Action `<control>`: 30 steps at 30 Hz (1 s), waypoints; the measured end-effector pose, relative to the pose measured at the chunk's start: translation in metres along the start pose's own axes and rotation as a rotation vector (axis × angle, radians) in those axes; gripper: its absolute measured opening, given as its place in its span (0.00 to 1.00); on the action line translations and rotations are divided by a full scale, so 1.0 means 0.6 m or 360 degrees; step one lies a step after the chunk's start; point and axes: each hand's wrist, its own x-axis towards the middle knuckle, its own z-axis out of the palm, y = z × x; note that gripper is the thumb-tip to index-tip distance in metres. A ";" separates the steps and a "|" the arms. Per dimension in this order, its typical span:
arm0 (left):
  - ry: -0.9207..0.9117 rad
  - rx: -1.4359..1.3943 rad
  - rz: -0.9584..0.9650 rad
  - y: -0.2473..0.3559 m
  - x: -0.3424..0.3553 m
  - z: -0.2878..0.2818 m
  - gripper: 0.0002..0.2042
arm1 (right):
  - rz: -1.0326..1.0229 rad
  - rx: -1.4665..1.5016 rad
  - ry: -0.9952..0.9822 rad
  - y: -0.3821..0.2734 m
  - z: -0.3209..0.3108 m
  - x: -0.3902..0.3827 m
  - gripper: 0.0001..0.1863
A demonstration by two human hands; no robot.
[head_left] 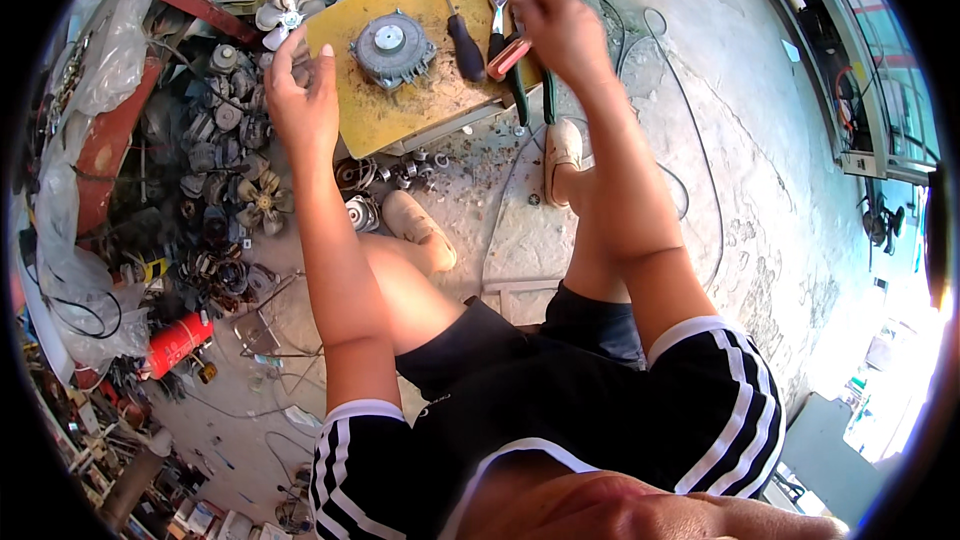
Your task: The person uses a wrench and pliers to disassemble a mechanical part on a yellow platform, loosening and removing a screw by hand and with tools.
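Note:
My left hand [303,100] is empty, fingers apart, at the left edge of a yellow-topped low stand [365,130]. Near it on the top sits a round grey metal motor [392,48] with a silver hub. My right hand [566,38] is over the stand's right side with its fingers curled. From under them sticks out a red handle [508,59], which they seem to grip; the tool's other end is hidden. Beneath and beside it lie pliers with dark green handles [518,95] and a shiny ratchet-like tool [498,2]. A black-handled screwdriver [465,48] lies between motor and pliers.
Old motors and metal parts [225,120] are heaped along the left, with fan blades [283,17] by the stand. A red cylinder [178,344] lies lower left. Cables [700,145] cross the concrete floor on the right. A glass-fronted cabinet [875,60] stands far right.

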 end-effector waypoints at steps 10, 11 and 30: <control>-0.0289 0.0077 0.0112 -0.007 -0.009 0.015 0.26 | 0.0157 0.0533 -0.1102 0.033 0.008 -0.034 0.22; -0.0272 0.0074 0.0078 -0.012 -0.009 0.017 0.26 | 0.0099 0.0370 -0.1112 0.023 0.008 -0.032 0.21; -0.0532 0.0613 -0.0041 0.010 -0.019 0.046 0.53 | -0.0181 0.0214 -0.0552 -0.011 0.034 -0.041 0.23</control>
